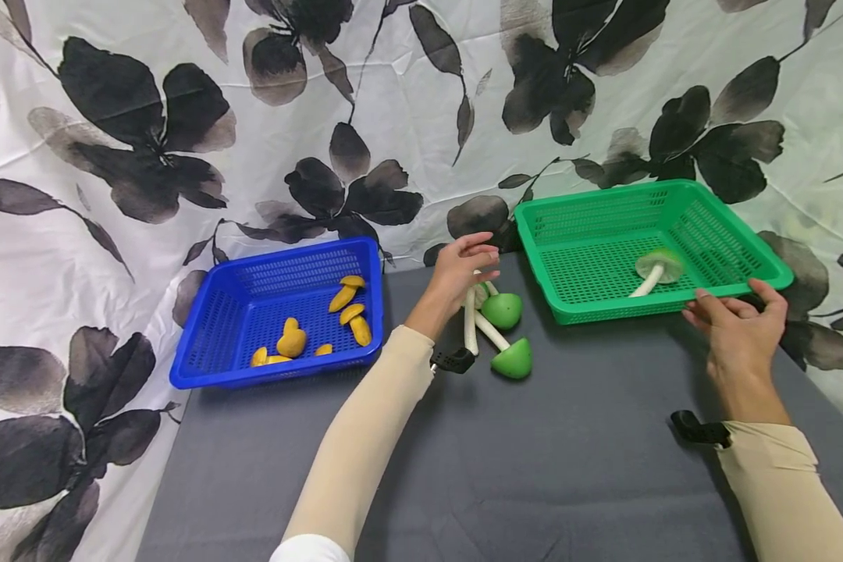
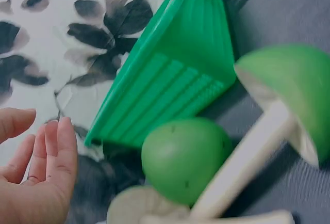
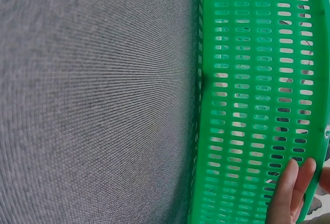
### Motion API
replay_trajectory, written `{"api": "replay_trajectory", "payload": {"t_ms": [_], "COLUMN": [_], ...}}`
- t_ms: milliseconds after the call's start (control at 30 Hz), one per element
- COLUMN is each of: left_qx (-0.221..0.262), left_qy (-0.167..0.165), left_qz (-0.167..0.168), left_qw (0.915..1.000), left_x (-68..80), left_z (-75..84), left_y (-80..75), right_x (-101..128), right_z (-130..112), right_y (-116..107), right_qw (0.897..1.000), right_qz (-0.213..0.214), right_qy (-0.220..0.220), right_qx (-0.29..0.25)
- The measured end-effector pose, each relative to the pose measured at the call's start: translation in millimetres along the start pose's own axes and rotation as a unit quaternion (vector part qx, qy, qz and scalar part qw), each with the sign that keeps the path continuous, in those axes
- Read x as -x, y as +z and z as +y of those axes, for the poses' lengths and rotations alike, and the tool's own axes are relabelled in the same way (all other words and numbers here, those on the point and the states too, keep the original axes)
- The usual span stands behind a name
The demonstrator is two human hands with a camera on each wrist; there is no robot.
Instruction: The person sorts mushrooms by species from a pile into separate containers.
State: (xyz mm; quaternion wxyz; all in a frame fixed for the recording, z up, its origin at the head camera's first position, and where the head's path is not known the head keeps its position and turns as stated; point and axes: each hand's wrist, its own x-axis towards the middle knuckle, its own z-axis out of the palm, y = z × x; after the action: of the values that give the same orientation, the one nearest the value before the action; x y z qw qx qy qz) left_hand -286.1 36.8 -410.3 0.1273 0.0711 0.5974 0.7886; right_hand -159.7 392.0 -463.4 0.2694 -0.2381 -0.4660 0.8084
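Nearest the camera, two forearms in smooth beige sleeves reach out over the worktop (image 1: 548, 468), which is covered in a matte grey woven cloth with a fine, even weave. A black strap sits at each wrist.

The right hand (image 1: 741, 336) rests at the near rim of the green basket (image 1: 730, 203), fingers relaxed and spread, thumb toward the corner; its grip is wide and holds nothing, though the fingertips (image 3: 291, 190) touch the slotted plastic wall. The basket is a shallow rectangular tray of glossy plastic pierced with rows of small oblong slots.

The left hand (image 1: 460, 269) hovers just above a cluster of toy mushrooms (image 1: 499, 332) lying on the cloth between the two baskets, just beside the green basket's left corner. Its fingers are straight and loosely parted, the grip wide and holding nothing. The mushrooms have smooth rounded green dome caps and long, slim off-white stems; two caps point toward the camera, and a third stem lies alongside.

Inside the green basket lies another mushroom (image 1: 656, 269) on its side, its pale flat underside showing.

To the left, a blue basket (image 1: 211, 343) of the same slotted plastic holds several small, curved yellow-orange pieces (image 1: 291, 341) with a smooth surface.

Behind everything hangs a creased white cloth backdrop (image 1: 112, 156) printed with large black and grey leaves.
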Motion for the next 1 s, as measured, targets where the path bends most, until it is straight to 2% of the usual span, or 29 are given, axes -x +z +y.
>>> {"api": "replay_trajectory", "payload": {"t_ms": [167, 367, 567, 767, 1000], "left_qx": [-0.002, 0.004, -0.014, -0.031, -0.041], "left_qy": [-0.005, -0.014, -0.015, -0.029, -0.034], "left_qz": [0.022, 0.036, 0.047, 0.059, 0.063], "left_qw": [0.9998, 0.9993, 0.9987, 0.9974, 0.9966], "left_x": [4.8, 13.7, 23.5, 31.2, 38.7], "left_z": [-4.4, -12.8, -24.2, -37.1, -49.5], "left_y": [-23.6, -42.1, -54.7, -65.6, -71.3], "right_x": [-1, 0, 0, 0, -1], "right_z": [-1, -1, -1, -2, -1], "right_y": [-1, -1, 0, 0, -1], "right_qw": [1.000, 1.000, 1.000, 1.000, 1.000], "right_qz": [-0.002, -0.005, -0.006, -0.007, -0.010], "right_qy": [0.001, 0.006, 0.010, 0.009, 0.012], "right_qx": [-0.013, -0.010, -0.011, -0.018, -0.016]}}
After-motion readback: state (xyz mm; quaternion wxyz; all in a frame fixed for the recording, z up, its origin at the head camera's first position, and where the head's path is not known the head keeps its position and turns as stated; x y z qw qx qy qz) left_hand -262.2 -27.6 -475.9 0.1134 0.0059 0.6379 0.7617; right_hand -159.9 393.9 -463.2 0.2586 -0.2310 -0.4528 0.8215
